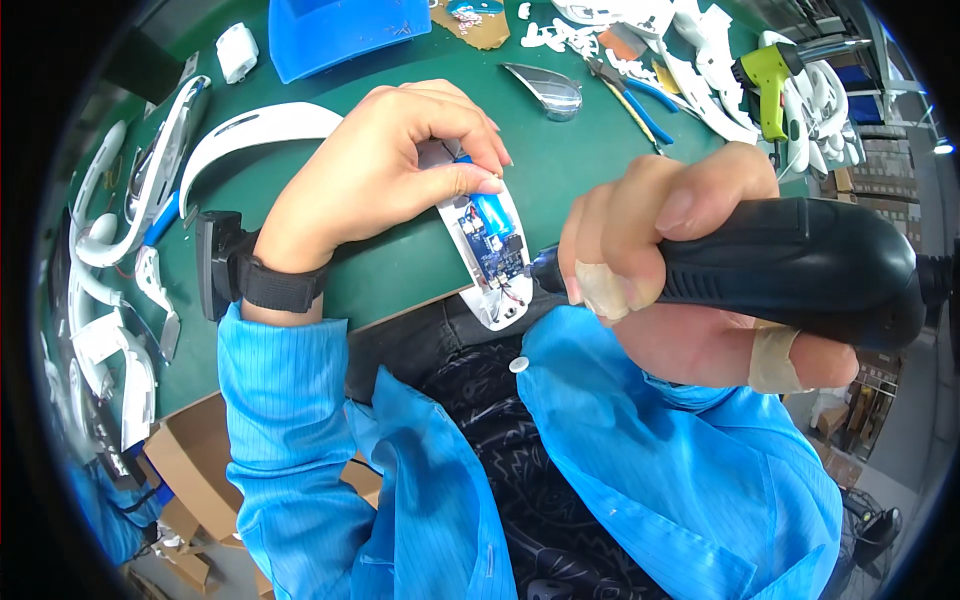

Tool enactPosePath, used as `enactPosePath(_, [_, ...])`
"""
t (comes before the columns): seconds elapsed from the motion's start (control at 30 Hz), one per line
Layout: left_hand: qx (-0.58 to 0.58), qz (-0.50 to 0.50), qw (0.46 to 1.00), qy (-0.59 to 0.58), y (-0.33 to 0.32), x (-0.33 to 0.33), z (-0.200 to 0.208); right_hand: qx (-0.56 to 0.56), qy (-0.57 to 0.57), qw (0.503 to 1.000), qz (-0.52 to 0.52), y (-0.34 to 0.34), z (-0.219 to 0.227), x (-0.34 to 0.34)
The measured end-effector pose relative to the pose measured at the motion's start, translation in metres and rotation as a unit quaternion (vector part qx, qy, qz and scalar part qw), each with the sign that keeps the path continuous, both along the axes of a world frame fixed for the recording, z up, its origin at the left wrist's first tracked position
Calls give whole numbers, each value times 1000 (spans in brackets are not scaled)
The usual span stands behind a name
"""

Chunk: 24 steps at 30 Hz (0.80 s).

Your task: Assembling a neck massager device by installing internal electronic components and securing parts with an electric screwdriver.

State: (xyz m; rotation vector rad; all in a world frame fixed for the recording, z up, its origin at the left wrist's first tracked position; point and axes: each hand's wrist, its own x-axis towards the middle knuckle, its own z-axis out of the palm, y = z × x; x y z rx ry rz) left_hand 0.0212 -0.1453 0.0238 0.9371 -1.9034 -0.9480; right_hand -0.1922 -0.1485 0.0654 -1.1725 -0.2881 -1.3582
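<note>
My left hand pinches the upper end of a white plastic housing, its thumb and fingers closed over the edge. Inside the housing sit a blue circuit board with small wires and a blue cylindrical cell, partly under my thumb. A black electric screwdriver lies sideways in my right hand, whose fingers wrap its body; tape bands two of the digits. The driver's front end points left, close to the board's right edge. Whether its tip touches a screw cannot be made out.
Beyond my left hand are a white curved shell and a blue bin. A clear plastic cover, blue-handled pliers and a lime-green gun-shaped tool lie farther right. White parts crowd both sides; a cardboard box stands lower left.
</note>
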Motion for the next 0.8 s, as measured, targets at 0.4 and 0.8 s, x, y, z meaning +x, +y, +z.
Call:
enactPosePath(0.4, [-15, 2, 1000, -22, -2, 2, -2, 129, 217, 967, -19, 22, 5, -26])
enactPosePath(0.8, [-40, 1, 999, -25, -2, 3, -9, -8, 63, 993, 97, 9, -8, -10])
